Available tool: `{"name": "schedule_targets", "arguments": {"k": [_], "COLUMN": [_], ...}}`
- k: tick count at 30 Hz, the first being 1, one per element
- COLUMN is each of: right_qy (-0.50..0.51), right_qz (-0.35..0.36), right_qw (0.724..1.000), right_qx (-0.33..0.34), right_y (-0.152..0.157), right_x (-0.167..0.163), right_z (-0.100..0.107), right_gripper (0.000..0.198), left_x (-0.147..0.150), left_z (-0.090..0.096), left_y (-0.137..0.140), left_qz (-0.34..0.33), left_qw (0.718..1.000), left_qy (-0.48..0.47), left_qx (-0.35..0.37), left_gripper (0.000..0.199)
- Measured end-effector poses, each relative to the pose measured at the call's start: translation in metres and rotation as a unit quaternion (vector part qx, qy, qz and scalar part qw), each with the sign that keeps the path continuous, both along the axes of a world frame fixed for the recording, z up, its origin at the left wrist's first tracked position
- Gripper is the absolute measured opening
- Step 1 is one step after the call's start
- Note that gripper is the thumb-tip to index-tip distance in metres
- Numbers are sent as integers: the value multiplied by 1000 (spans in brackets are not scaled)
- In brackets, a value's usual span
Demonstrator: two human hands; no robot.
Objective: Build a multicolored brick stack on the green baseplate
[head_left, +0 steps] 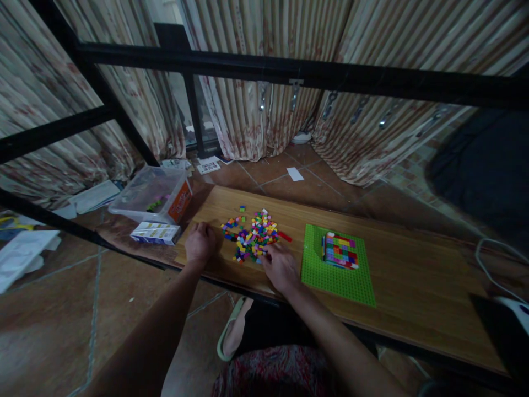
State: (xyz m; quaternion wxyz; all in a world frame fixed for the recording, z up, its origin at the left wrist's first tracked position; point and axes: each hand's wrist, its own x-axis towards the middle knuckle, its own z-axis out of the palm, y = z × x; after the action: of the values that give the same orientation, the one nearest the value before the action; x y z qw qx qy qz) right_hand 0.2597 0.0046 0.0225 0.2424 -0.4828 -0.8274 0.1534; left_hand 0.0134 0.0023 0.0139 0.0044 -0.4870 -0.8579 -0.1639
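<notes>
A heap of small, many-coloured toy bricks (252, 236) lies spread over the wooden board. My right hand (281, 267) reaches into the near right side of the heap, its fingertips pinched together among the bricks. What they grip, if anything, is too small to make out. Left of the heap, my left hand (200, 242) rests on the wood with curled fingers, and its inside is hidden. A green studded baseplate (339, 286) lies to the right of my right hand. On it stands a raised block of mixed-colour bricks (341, 251). One long red brick (285, 236) lies at the heap's right edge.
A clear plastic tub (144, 190) with some bricks inside stands beyond my left hand. Near it lies a small white-and-blue box (155, 232). A black metal rail (264, 63) crosses in front of striped curtains (231, 110). A white cable (491, 270) lies at the right.
</notes>
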Motion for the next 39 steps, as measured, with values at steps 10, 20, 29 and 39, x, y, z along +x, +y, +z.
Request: {"name": "schedule_targets", "arguments": {"k": [10,20,29,39], "right_qy": [1,210,231,116], "right_qz": [22,-53,-180,-183], "right_qw": [999,972,956,976], "right_qx": [-37,-87,-32,30], "right_y": [-2,-11,23,59], "right_x": [-4,58,140,159], "right_z": [4,24,26,21], "right_gripper": [22,19,27,33], "left_x": [-2,-3,-3,-3], "left_z": [-1,0,-1,-2], "left_y": [1,2,3,2], "left_qz": [4,10,10,8], "left_qw": [1000,1000,1000,1000], "left_qy": [-4,6,5,13], "left_qx": [0,-12,-13,-10], "left_gripper": [28,29,29,30]}}
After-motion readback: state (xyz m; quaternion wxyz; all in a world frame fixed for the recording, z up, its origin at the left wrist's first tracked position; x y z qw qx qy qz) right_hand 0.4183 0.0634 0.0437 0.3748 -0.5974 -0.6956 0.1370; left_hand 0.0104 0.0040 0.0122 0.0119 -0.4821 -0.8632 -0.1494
